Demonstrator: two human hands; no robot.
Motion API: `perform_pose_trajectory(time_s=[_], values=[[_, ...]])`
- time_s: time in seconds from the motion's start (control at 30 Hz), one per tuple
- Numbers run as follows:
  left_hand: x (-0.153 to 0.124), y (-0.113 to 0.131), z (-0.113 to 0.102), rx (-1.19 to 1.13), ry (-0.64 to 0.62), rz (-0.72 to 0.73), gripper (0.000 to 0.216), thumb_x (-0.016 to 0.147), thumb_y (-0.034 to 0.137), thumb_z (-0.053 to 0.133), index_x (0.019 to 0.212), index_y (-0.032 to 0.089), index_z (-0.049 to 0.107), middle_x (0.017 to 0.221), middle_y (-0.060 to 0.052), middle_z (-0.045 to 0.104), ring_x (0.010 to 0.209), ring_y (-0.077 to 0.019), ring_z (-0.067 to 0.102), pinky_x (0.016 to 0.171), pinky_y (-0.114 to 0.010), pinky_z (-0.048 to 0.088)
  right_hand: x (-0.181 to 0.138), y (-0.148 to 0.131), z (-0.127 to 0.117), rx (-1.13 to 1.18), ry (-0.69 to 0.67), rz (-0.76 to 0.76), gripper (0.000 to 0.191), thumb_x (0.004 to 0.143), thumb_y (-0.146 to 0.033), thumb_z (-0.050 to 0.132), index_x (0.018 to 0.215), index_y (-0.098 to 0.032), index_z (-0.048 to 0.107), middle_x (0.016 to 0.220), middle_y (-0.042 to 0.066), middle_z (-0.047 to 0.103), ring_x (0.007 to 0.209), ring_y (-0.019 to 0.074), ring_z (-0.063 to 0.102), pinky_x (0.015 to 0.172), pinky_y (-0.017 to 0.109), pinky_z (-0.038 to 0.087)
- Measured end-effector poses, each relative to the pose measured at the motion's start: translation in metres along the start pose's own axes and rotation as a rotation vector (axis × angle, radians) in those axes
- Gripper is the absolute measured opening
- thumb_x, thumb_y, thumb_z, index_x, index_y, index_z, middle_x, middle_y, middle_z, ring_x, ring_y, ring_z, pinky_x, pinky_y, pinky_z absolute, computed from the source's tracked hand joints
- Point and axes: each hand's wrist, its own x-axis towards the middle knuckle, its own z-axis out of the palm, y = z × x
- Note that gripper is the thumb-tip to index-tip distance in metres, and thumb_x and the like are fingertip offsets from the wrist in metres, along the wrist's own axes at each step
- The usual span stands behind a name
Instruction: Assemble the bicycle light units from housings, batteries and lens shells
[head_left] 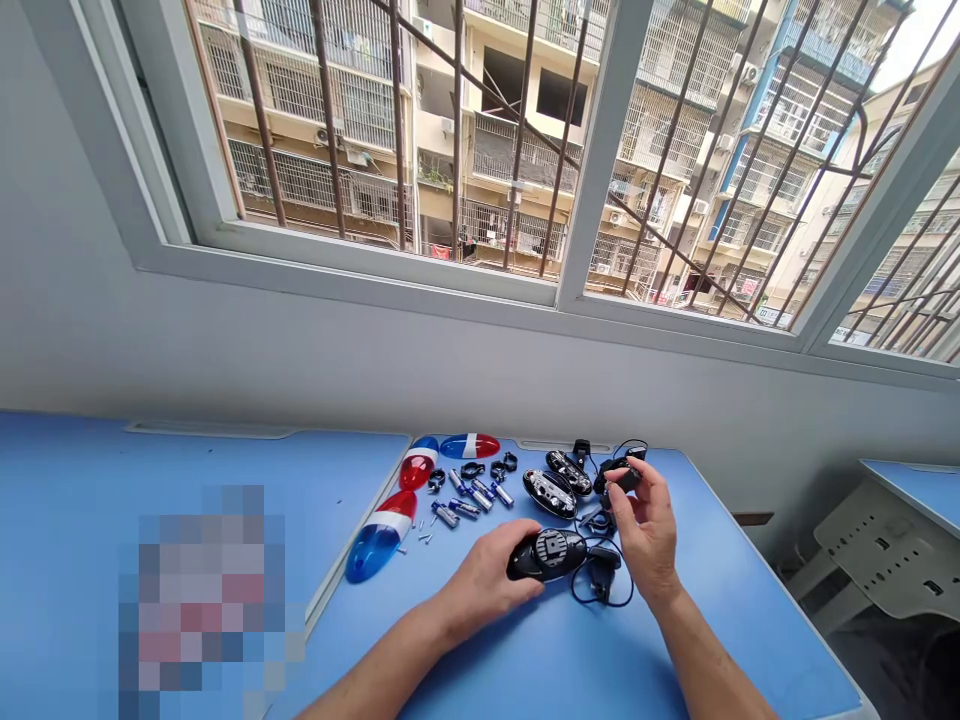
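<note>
My left hand grips a black oval housing with a striped round grille by its left end, just above the blue desk. My right hand is raised to the right, thumb and fingertips pinched on a small black part; its exact kind is hard to make out. Between the hands lies a black switch-like piece with a looped thin cable. Beyond them rest two more oval housings, one nearer and one farther, open with their insides showing.
Red, white and blue oval covers, one nearest me, lie along the desk's left side. Several batteries, black ring clamps and small screws are beside them. A barred window is above; another desk stands right.
</note>
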Motion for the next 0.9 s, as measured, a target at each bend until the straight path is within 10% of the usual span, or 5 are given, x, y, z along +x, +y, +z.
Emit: perform_pose_trajectory(time_s=[0.43, 0.9], values=[[-0.005, -0.014, 0.007, 0.189, 0.008, 0.223, 0.071, 0.071, 0.012, 0.063, 0.138, 0.024, 0.044, 0.136, -0.012, 0.054, 0.125, -0.0316, 0.050, 0.107, -0.048, 0.041, 0.003, 0.005, 0.001, -0.018, -0.001, -0.023, 0.031, 0.091, -0.029, 0.057, 0.121, -0.022, 0.049, 0.098, 0.007, 0.068, 0.086, 0.0180, 0.065, 0.061, 0.028, 0.053], [-0.002, -0.016, -0.001, 0.259, 0.066, 0.223, 0.055, 0.073, 0.009, 0.060, 0.126, 0.023, 0.055, 0.124, -0.010, 0.063, 0.113, -0.0294, 0.058, 0.100, -0.045, 0.047, 0.009, 0.003, 0.001, -0.028, -0.080, 0.028, 0.028, 0.086, -0.030, 0.061, 0.112, -0.020, 0.056, 0.088, 0.005, 0.072, 0.076, 0.0173, 0.067, 0.059, 0.028, 0.055]])
